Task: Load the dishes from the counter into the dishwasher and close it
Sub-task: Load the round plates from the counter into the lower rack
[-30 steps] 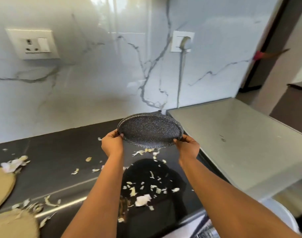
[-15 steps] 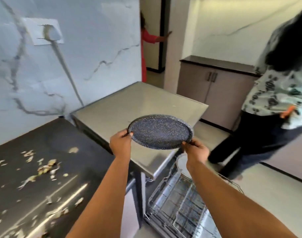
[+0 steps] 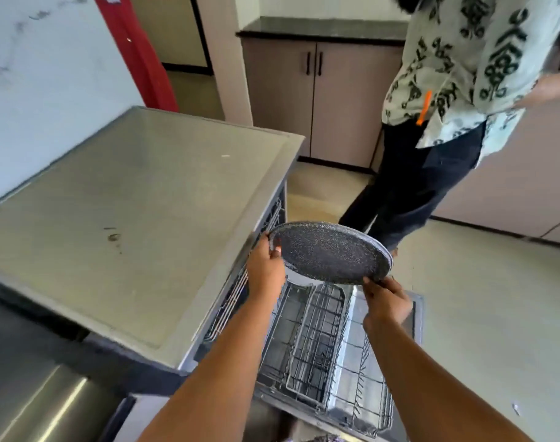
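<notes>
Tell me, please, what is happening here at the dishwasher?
A person holds a dark speckled plate by its rim, left hand on one side, right hand on the other, above the pulled-out lower rack of the open dishwasher. The plate is not yet loaded. Another person stands nearby.

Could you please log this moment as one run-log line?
left hand and right hand grip speckled plate | above pulled-out lower rack | not yet loaded

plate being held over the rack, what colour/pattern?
Dark grey-black with fine white speckles all over the plate, seen clearly in the head view.
</notes>
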